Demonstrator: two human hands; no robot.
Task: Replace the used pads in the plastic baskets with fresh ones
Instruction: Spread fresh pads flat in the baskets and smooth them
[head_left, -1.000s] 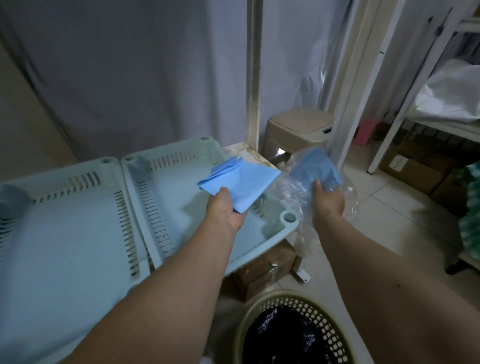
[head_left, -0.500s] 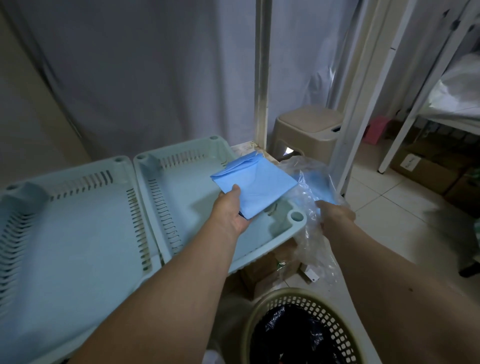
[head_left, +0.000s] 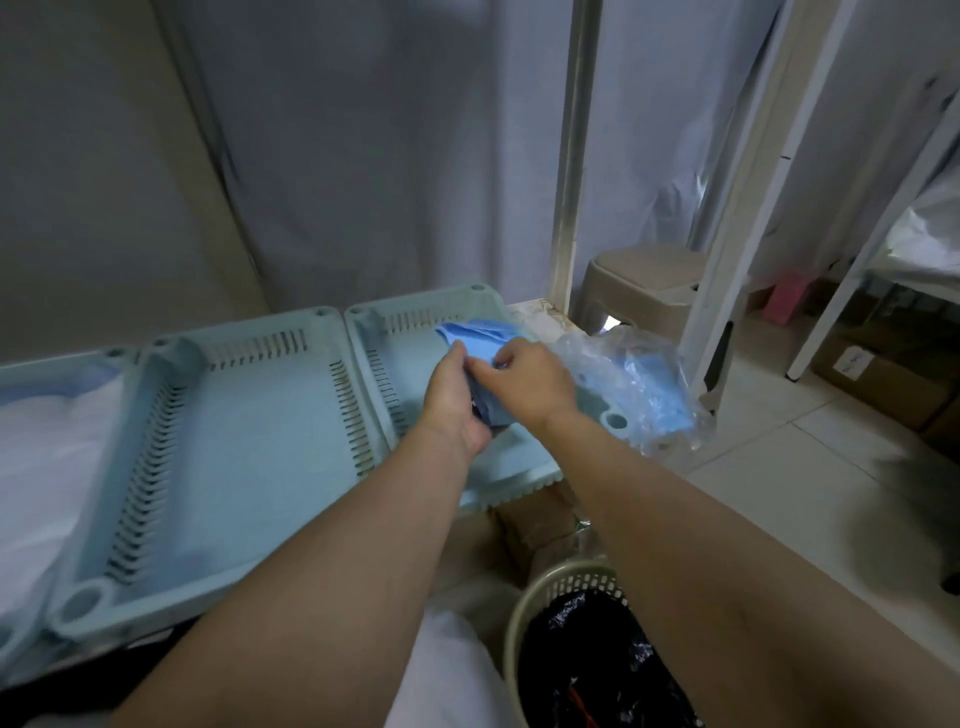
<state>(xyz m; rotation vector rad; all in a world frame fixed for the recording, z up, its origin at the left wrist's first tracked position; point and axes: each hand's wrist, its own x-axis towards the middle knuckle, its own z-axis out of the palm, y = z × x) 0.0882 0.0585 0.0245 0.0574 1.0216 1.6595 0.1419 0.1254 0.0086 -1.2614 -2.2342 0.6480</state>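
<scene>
A folded blue pad (head_left: 480, 335) hangs over the right-hand pale green plastic basket (head_left: 524, 465). My left hand (head_left: 452, 400) grips its lower part from the left. My right hand (head_left: 530, 382) pinches its edge from the right, and both hands meet over the pad. A clear plastic bag (head_left: 631, 382) with more blue pads lies on that basket's right corner. A second empty basket (head_left: 249, 447) stands to the left. At the far left a third basket (head_left: 15, 639) holds a white pad (head_left: 47, 457).
A beige wicker bin (head_left: 550, 597) lined with a black bag stands on the floor below my right arm. A beige stool (head_left: 644, 283), white rack legs and cardboard boxes (head_left: 878, 374) fill the right side. A grey curtain hangs behind the baskets.
My right hand let go of the plastic bag, which now lies on the basket corner, and moved left to pinch the blue pad. The camera turned left, and a third basket came into view.
</scene>
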